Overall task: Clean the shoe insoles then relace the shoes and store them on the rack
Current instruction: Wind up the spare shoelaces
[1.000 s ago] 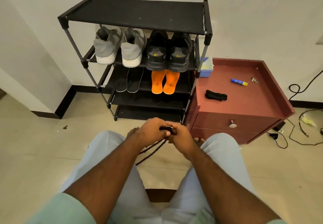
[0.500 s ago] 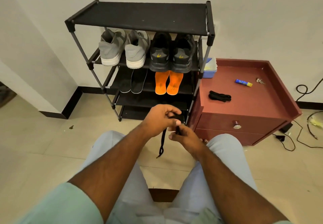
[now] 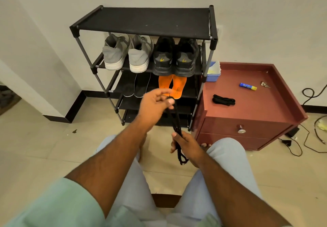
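Observation:
A black shoelace (image 3: 177,120) is stretched between my two hands in front of the rack. My left hand (image 3: 155,102) pinches its upper end with thumb and fingertips. Lower down, my right hand (image 3: 185,144) grips the bunched strands, and a loop hangs below it. On the black shoe rack (image 3: 146,21) the second shelf holds a grey pair of shoes (image 3: 126,54) and a black pair of shoes (image 3: 175,58), heels toward me. Orange insoles (image 3: 172,85) and dark insoles (image 3: 137,86) lie on the shelf below.
A red-brown drawer cabinet (image 3: 251,113) stands right of the rack, carrying another bundled black lace (image 3: 223,100), a blue glue stick (image 3: 247,86), keys and a blue tub (image 3: 214,74). Cables lie on the floor at far right. I sit with my knees apart on tiled floor.
My hands, which were together at the lace, have pulled apart. The left hand rose toward the rack and the right dropped, stretching the lace between them.

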Tool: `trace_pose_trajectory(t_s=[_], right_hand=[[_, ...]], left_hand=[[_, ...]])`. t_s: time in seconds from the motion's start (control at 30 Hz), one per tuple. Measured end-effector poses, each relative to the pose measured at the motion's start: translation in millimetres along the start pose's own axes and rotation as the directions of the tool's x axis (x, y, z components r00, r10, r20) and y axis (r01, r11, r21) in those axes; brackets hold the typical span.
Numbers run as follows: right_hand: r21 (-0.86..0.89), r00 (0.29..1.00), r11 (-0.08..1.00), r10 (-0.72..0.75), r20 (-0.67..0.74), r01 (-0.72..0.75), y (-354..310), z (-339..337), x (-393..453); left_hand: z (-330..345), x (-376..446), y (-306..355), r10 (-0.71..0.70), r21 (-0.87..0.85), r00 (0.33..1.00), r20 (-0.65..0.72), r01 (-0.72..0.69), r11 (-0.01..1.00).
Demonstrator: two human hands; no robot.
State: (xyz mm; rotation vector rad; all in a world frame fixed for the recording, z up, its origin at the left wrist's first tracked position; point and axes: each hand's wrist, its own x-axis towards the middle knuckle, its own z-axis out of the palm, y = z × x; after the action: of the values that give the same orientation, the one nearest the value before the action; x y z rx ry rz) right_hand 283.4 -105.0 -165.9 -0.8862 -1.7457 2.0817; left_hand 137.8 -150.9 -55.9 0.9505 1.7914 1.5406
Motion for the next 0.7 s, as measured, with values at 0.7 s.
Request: trace_pose_trajectory(t_s=[0.7], right_hand=[[0.048, 0.964, 0.970, 0.232, 0.134, -0.240, -13.3, -24.9, -12.1]], left_hand=[[-105.1, 39.6, -53.3, -0.288, -0.006, 0.937, -0.198, 0.293, 0.956]])
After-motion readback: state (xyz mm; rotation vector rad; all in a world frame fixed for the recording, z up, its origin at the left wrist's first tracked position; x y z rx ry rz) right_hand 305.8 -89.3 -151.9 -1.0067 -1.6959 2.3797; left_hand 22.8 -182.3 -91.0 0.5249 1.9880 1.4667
